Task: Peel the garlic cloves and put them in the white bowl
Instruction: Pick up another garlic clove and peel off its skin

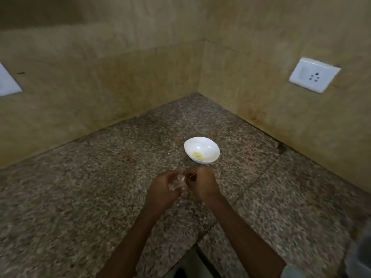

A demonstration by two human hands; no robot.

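Both forearms reach in from the near side & converge, wrists close together. Left grip (164,187) has fingers curled round a pale garlic clove (177,185); right grip (202,183), just beside, pinches at it w/ fingertips.

A speckled granite counter (100,187) bears one white bowl (212,155).

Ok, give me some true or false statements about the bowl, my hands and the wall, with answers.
1. The bowl stands on the counter. True.
2. The bowl is empty. False: pale garlic pieces lie in it.
3. The left hand and the right hand both hold a garlic clove. True.
4. The right hand is inside the bowl. False: it is short of it, beside the left hand.
5. A socket is on the right wall. True.
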